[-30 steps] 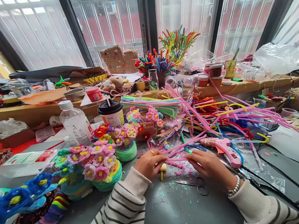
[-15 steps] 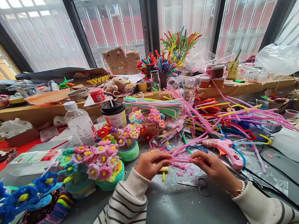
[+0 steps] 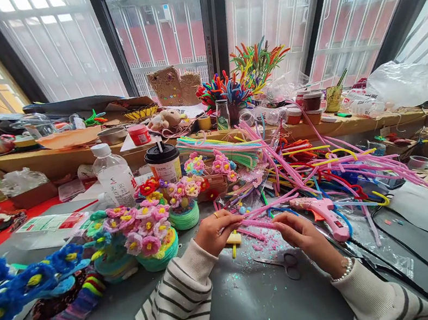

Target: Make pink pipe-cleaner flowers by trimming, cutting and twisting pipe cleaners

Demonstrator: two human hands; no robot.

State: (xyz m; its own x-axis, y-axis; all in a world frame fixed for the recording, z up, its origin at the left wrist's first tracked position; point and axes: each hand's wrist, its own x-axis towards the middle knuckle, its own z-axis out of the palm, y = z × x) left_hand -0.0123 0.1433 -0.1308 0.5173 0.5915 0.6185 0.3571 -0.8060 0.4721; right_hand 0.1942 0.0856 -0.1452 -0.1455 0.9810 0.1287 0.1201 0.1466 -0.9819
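Between my two hands runs a pink pipe cleaner, roughly level above the table. My left hand pinches its left end between thumb and fingers. At the other end, my right hand closes thumb and fingertips on it. Pink fluff and short cut pieces lie scattered just beneath. Small scissors rest on the table below my hands. A pink glue gun lies beside my right hand. Pots of pipe-cleaner flowers stand to the left of my left hand.
A heap of loose pipe cleaners spreads behind my hands and to the right. A black cable curves across the right side. A plastic bottle and a lidded cup stand behind the flowers. Cluttered ledge below the windows.
Both hands stay close to where they were, still gripping the pink pipe cleaner. My right hand has shifted slightly, and the pipe cleaner between the hands slopes a little differently.
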